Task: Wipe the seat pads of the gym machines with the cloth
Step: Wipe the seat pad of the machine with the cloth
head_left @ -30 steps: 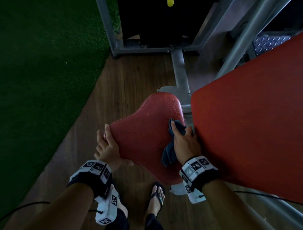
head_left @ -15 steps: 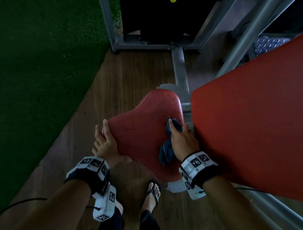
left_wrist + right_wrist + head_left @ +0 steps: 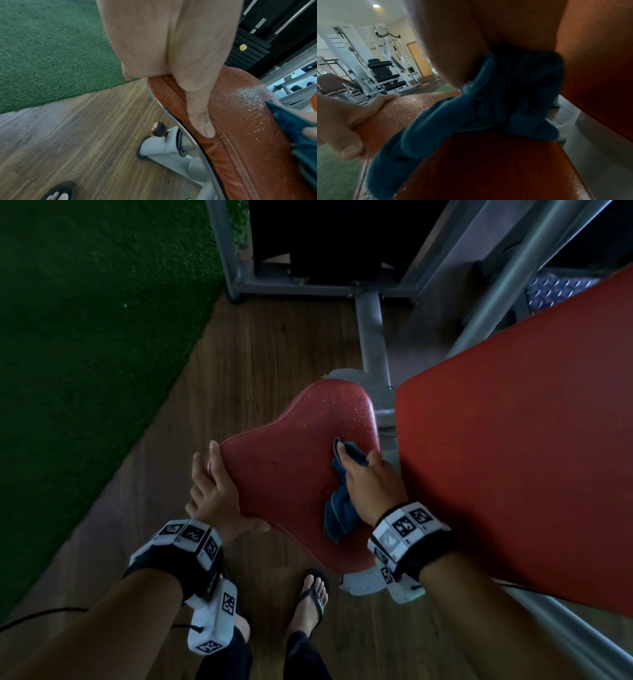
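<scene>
A red seat pad (image 3: 294,474) of a gym machine tilts in front of me, with fine droplets on its narrow far end (image 3: 247,97). My right hand (image 3: 368,484) grips a bunched blue cloth (image 3: 339,508) and presses it on the pad's right side, close to the back pad. The cloth (image 3: 471,108) trails toward me over the wet red surface (image 3: 488,162). My left hand (image 3: 214,491) holds the pad's left edge, thumb (image 3: 204,121) lying on the top seam and fingers curled under the rim.
A large red back pad (image 3: 513,457) rises right beside the seat. Grey steel frame tubes (image 3: 371,330) and a black weight stack (image 3: 248,51) stand beyond. Green turf (image 3: 85,337) borders the wood floor (image 3: 239,364). A seat adjuster knob (image 3: 157,128) sits below; my sandalled foot (image 3: 313,601) stands underneath.
My right hand has slid the cloth a little farther up the seat pad toward its narrow wet end. The left hand keeps its hold on the left edge.
</scene>
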